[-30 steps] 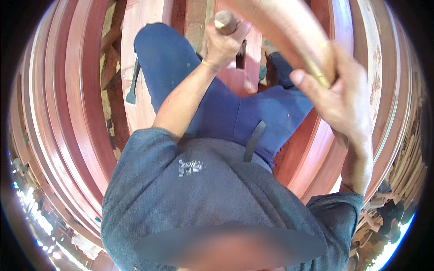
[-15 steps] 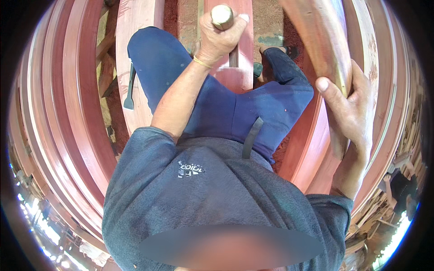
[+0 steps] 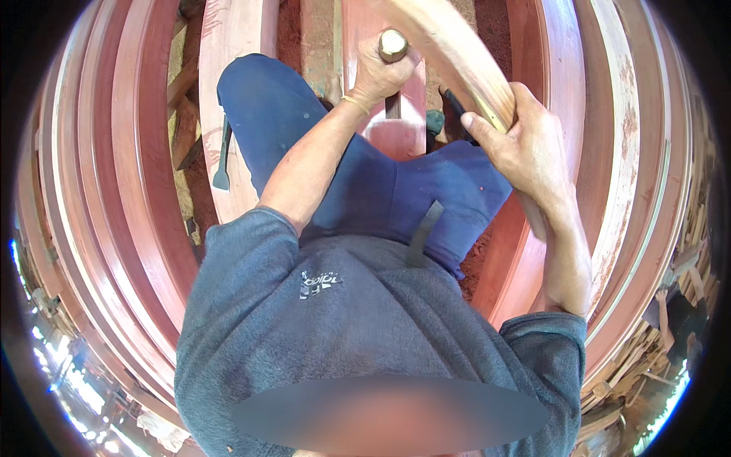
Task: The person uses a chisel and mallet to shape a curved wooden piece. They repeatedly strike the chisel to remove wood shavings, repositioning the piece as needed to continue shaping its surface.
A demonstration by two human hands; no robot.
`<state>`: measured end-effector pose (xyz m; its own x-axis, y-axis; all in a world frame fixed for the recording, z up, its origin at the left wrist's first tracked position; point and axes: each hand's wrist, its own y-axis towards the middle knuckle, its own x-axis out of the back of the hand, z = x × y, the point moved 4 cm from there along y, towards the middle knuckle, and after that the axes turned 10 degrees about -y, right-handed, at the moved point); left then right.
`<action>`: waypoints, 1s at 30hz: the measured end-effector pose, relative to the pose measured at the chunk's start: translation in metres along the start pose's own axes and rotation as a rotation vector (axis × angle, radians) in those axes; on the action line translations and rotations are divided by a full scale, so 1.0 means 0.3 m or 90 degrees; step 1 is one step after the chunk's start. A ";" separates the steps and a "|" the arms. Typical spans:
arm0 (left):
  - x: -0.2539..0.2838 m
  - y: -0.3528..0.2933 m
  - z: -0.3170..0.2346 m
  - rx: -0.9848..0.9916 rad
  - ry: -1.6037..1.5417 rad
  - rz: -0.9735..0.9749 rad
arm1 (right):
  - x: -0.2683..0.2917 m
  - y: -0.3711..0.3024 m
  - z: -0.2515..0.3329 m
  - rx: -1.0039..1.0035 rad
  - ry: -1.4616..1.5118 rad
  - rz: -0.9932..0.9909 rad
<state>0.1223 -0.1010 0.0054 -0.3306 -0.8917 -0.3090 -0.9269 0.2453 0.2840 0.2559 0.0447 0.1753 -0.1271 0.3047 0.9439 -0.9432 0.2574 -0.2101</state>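
Note:
My left hand (image 3: pixel 383 72) is closed around an upright chisel (image 3: pixel 393 46). Only the pale round end of its wooden handle shows; the blade is hidden beneath the hand. Below it lies a reddish beam (image 3: pixel 394 141) with a dark narrow slot (image 3: pixel 393 107) cut in it. My right hand (image 3: pixel 529 141) grips a thick, slightly curved wooden mallet (image 3: pixel 457 57), thumb along its side. The mallet's broad part slants up and left, close to the right side of the chisel handle. Whether they touch I cannot tell.
A dark flat tool with a flared end (image 3: pixel 222 171) lies on the pale beam (image 3: pixel 236 30) beside my left knee. Long reddish boards (image 3: pixel 145 152) run along both sides. Scrap wood and another person (image 3: pixel 678 324) are at the far right rim.
My right hand has swung the mallet left and up, from the right side toward the chisel handle. My left hand, still around the chisel, has shifted slightly right and nearer.

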 end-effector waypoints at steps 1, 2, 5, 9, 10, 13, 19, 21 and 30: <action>0.001 0.001 -0.003 0.016 0.042 0.004 | -0.003 -0.005 -0.021 -0.011 0.051 -0.039; -0.004 0.000 -0.010 0.012 0.030 -0.009 | -0.010 -0.022 -0.054 -0.045 0.099 -0.044; -0.017 0.013 -0.058 -0.054 0.092 -0.010 | -0.020 -0.106 -0.165 -0.122 0.200 -0.090; -0.019 0.060 -0.070 -0.008 0.064 -0.011 | -0.094 -0.222 -0.294 -0.200 0.298 -0.110; -0.013 0.069 -0.062 -0.007 0.009 -0.008 | -0.126 -0.252 -0.314 -0.219 0.338 -0.115; 0.010 0.062 -0.027 -0.096 -0.044 0.000 | -0.234 -0.330 -0.358 -0.295 0.413 -0.098; -0.066 -0.033 0.099 0.075 0.196 0.060 | -0.403 -0.438 -0.394 -0.326 0.447 -0.083; -0.085 -0.018 0.054 0.043 0.126 0.053 | -0.459 -0.476 -0.417 -0.410 0.478 -0.027; -0.084 0.034 0.043 0.094 0.097 0.096 | -0.616 -0.532 -0.512 -0.519 0.541 -0.026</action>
<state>0.1189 -0.0711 0.0042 -0.4473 -0.8850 -0.1291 -0.8885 0.4233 0.1771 0.4769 0.0880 -0.0047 0.4347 0.7169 0.5451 -0.4274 0.6970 -0.5758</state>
